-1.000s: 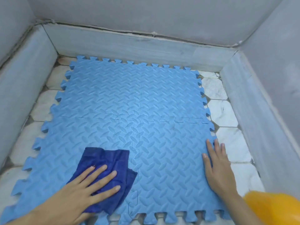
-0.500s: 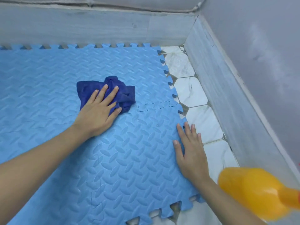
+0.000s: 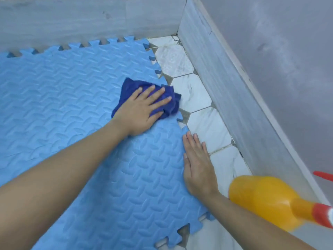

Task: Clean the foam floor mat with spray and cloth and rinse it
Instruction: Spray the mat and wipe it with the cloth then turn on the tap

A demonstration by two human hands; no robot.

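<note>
Left hand (image 3: 142, 110) lay flat, fingers spread, pressing blue cloth (image 3: 168, 103) at foam mat (image 3: 72, 98) right edge. Right hand (image 3: 197, 165) lay open, pinning the edge. Risk: cloth slipping onto dirty floor tiles (image 3: 193, 94); interlocked seam lifting.

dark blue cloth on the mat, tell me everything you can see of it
The dark blue cloth looks like soft, thin fabric, bunched and creased rather than folded flat. It lies at the right edge of the light blue foam floor mat, one corner spilling past the toothed border toward the white hexagonal floor tiles. The left hand presses flat on it, fingers spread, hiding its middle. Whether it is wet cannot be told.
</note>
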